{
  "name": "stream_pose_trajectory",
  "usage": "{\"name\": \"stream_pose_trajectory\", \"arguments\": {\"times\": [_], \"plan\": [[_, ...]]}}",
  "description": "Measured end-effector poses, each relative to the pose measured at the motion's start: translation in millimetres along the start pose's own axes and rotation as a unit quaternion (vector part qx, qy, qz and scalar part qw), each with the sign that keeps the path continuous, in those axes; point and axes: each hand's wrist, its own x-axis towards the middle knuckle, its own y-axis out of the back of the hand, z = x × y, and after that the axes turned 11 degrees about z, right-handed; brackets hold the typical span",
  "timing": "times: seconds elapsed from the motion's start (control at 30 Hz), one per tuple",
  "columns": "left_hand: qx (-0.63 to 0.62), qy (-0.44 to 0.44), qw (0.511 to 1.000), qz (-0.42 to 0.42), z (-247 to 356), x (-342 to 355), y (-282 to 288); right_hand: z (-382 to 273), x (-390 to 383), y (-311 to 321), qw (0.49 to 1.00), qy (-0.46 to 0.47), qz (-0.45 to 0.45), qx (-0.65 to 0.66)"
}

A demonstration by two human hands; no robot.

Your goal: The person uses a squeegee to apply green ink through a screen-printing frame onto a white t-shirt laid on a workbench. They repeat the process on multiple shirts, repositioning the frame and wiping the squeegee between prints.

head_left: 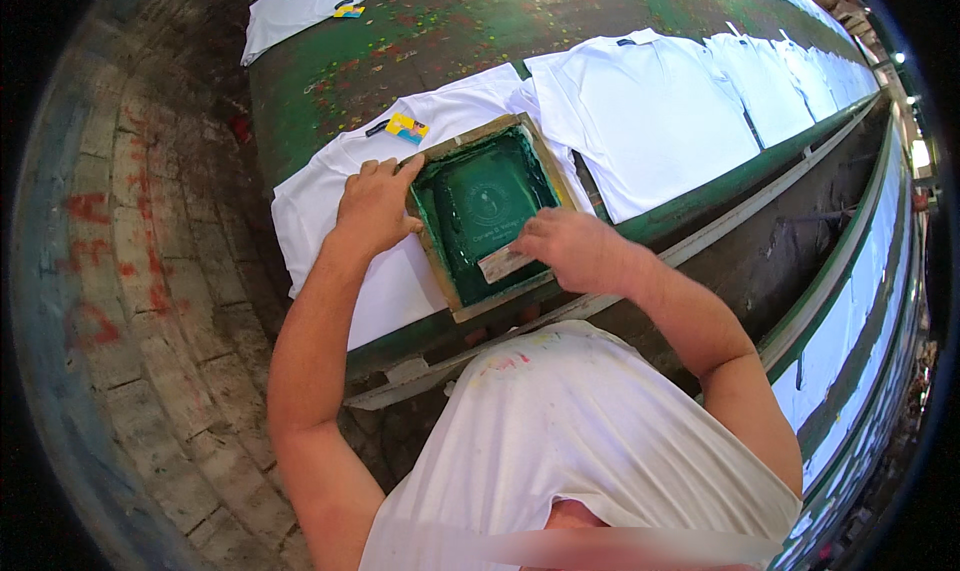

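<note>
A wooden-framed printing screen (pixel 437 263) with green mesh lies on a white T-shirt (pixel 335 186), covering much of its front. Dark green ink coats the inside of the frame, and a round emblem shows in the mesh. My left hand (pixel 378 206) grips the frame's left side, thumb and fingers bent over the wood. In my right hand (pixel 570 251) is a small squeegee (pixel 503 262) with a pale wooden edge, held low in the screen near its front right corner. A yellow tag (pixel 407 128) rests by the shirt's collar.
More white T-shirts (pixel 655 111) lie in a row along the green, paint-speckled table (pixel 430 31) to the right. One shirt (pixel 300 11) is at the far left. A rail (pixel 740 196) runs along the table's near edge. Another shirt-covered table (pixel 840 356) stands right; a brick wall (pixel 180 371) stands left.
</note>
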Motion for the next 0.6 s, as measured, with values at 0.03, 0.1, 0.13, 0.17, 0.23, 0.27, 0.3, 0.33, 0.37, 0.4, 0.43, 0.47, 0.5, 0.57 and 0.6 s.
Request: {"name": "stream_pose_trajectory", "arguments": {"times": [0.03,0.1,0.13,0.17,0.23,0.27,0.3,0.33,0.37,0.4,0.43,0.47,0.5,0.57,0.6], "plan": [[0.001,0.008,1.0,-0.024,2.3,3.8,1.9,10.0,8.5,4.3,1.0,-0.004,-0.015,0.021],[0.009,0.017,0.999,-0.049,7.7,9.9,3.9,27.1,25.3,9.9,0.996,-0.036,-0.036,0.068],[0.017,0.019,0.998,-0.05,9.8,12.1,5.1,33.7,35.2,9.2,0.997,-0.042,-0.036,0.058],[0.026,0.022,0.998,-0.053,11.3,13.9,5.9,39.4,46.0,6.6,0.998,-0.038,-0.025,0.05],[0.039,0.029,0.997,-0.063,14.8,17.3,7.0,50.4,65.7,2.6,0.998,-0.045,-0.003,0.039],[0.047,0.032,0.996,-0.067,16.5,19.1,7.4,57.6,76.9,1.9,0.998,-0.048,0.012,0.027],[0.051,0.034,0.996,-0.071,18.2,18.9,7.2,63.0,86.6,-0.4,0.998,-0.054,0.023,0.015],[0.056,0.033,0.995,-0.073,19.2,18.6,6.9,66.2,93.7,-3.4,0.998,-0.057,0.04,0.003],[0.063,0.034,0.995,-0.07,19.4,20.8,8.1,69.6,100.3,-3.1,0.996,-0.074,0.04,-0.009],[0.06,0.037,0.995,-0.072,20.1,19.8,7.7,69.8,103.2,-5.4,0.996,-0.07,0.049,-0.013],[0.058,0.041,0.995,-0.069,20.0,22.4,7.8,71.5,106.8,-5.0,0.996,-0.061,0.062,-0.024],[0.055,0.044,0.995,-0.07,20.5,22.6,7.3,69.8,106.2,-6.5,0.995,-0.072,0.06,-0.04],[0.062,0.045,0.994,-0.072,20.6,24.3,6.8,68.0,104.6,-6.6,0.995,-0.062,0.06,-0.041],[0.075,0.044,0.993,-0.079,21.7,26.9,4.3,57.6,93.3,-10.1,0.994,-0.084,0.031,-0.056],[0.081,0.044,0.993,-0.077,21.8,27.5,2.8,50.2,85.6,-13.0,0.995,-0.078,0.035,-0.059]]}}
